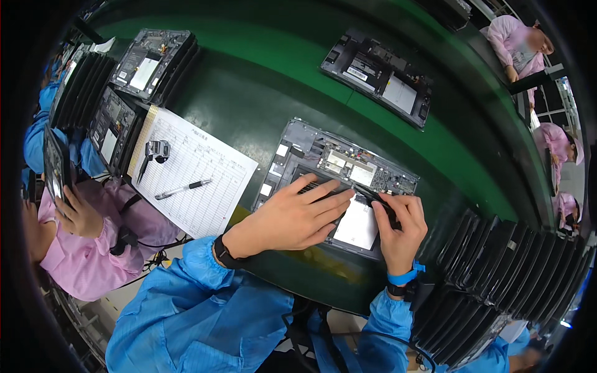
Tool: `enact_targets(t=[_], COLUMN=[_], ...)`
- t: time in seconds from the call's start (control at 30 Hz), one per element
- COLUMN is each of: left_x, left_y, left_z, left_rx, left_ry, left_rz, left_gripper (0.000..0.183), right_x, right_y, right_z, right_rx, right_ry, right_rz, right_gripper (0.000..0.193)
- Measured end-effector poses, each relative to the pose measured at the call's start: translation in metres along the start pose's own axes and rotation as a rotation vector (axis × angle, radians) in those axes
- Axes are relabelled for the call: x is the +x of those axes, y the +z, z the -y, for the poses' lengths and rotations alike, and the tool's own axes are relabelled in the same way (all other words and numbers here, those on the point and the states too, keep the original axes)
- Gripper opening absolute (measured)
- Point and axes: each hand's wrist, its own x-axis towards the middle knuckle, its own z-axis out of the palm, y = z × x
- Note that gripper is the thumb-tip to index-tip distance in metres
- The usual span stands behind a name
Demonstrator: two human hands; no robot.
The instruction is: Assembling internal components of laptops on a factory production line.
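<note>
An opened tablet-like device [283, 133] lies on the bench in front of me, its circuit board and inner parts bare. My left hand [298, 214] rests flat across its middle, fingers stretched out and palm down, covering part of the inside. In my right hand [401, 230] a slim black tool [368, 192], perhaps tweezers, is pinched between thumb and fingers. Its tip points left, close to my left fingertips, just below the board. A white panel [357, 225] shows between the two hands, inside the device.
Another opened device [379, 81] lies on the green belt beyond. At left are a printed sheet [193, 168], a pen [183, 189], a small metal-and-black object [157, 151] and stacked devices [149, 65]. Dark panels [516, 267] stand in rows at right. A pink-sleeved co-worker [93, 242] holds a device.
</note>
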Motion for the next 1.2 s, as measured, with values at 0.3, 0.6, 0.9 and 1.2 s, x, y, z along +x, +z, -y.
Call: enact_targets(t=[0.3,0.6,0.9,1.2], left_x=[0.001,0.003,0.004,0.009], left_y=[-0.002,-0.004,-0.004,-0.005], left_z=[0.001,-0.001,-0.001,0.003], left_rx=[-0.004,-0.023,-0.031,-0.069], left_ry=[-0.016,-0.036,-0.037,-0.029], left_rz=[0.036,0.043,0.038,0.016], left_gripper=[0.046,0.045,0.044,0.038], right_x=[0.001,-0.001,-0.001,0.018], right_y=[0.007,0.007,0.006,-0.022], right_z=[-0.006,-0.006,-0.006,0.011], right_rx=[-0.043,-0.054,-0.071,0.113], right_ry=[-0.115,-0.14,-0.141,0.299], right_rz=[-0.032,-0.039,-0.028,0.105], right_gripper=[0.025,0.026,0.024,0.015])
